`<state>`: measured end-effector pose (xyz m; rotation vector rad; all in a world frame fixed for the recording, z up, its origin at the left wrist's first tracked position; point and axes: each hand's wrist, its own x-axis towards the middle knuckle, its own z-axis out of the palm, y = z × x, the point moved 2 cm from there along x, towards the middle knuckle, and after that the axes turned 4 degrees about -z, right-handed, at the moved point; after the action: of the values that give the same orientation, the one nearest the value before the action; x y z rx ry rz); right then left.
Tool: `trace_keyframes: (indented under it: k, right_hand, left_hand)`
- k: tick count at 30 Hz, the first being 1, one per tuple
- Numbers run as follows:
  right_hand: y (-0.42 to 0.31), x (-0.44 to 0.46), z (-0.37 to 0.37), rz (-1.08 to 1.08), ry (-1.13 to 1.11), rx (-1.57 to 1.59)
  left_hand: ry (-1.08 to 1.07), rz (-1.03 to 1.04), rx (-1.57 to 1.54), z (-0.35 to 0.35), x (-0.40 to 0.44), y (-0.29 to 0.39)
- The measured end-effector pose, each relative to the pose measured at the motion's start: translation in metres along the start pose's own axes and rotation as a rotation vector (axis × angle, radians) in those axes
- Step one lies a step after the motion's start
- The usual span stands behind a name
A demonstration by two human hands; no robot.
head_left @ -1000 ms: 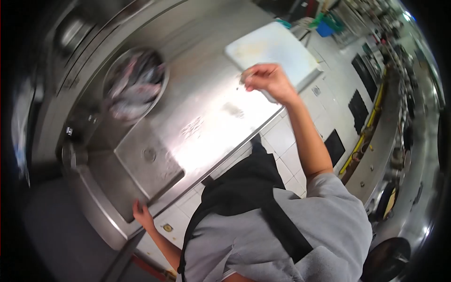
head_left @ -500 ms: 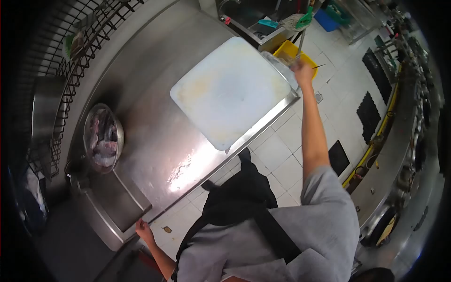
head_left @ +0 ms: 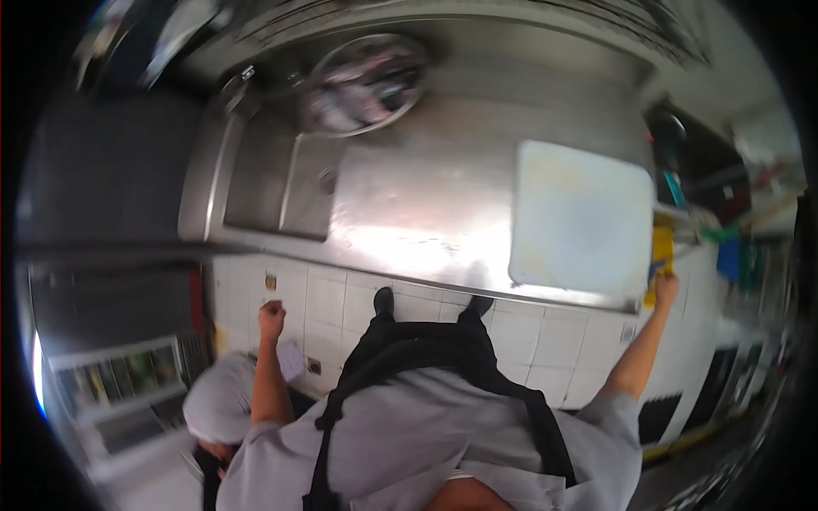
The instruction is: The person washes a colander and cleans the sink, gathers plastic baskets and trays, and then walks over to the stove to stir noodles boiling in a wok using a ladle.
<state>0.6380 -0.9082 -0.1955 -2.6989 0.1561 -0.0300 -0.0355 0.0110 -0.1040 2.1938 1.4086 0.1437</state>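
My right hand is closed at the right end of the steel counter, beside a yellow bin; what it holds, if anything, is too small to make out. A white cutting board lies on the counter just left of that hand. Over the tiled floor, in front of the sink, hangs my left hand with its fingers curled. It touches nothing that I can see. At the back left of the counter stands a round metal bowl with several pieces of fish.
A co-worker in a light cap is at the lower left, close to my left arm. Behind the counter runs a wire rack. A blue bin stands on the right. Dark mats lie on the floor at the lower right.
The view has turned, so the counter now runs level across it. My right hand has gone from above the board to beyond the counter's right end. My left hand has left the sink edge.
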Motion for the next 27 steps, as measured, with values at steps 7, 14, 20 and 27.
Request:
trace_keyframes:
  k: [7,14,20,27]
  right_hand:
    - [-0.131,-0.045,-0.038,-0.021,0.292,0.007]
    - [-0.431,-0.185,-0.008,-0.213,-0.189,0.636]
    - [-0.629,-0.332,0.139,-0.178,-0.896,0.699]
    - [-0.777,-0.489,0.277,-0.154,-1.498,0.782]
  left_hand:
    - [-0.096,-0.426,-0.372,0.031,-0.048,-0.148]
    - [-0.044,-0.519,-0.554,0.031,-0.030,-0.247]
    - [0.036,-0.013,-0.532,0.021,0.060,-0.192]
    - [0.329,0.254,-0.514,-0.055,0.170,-0.062]
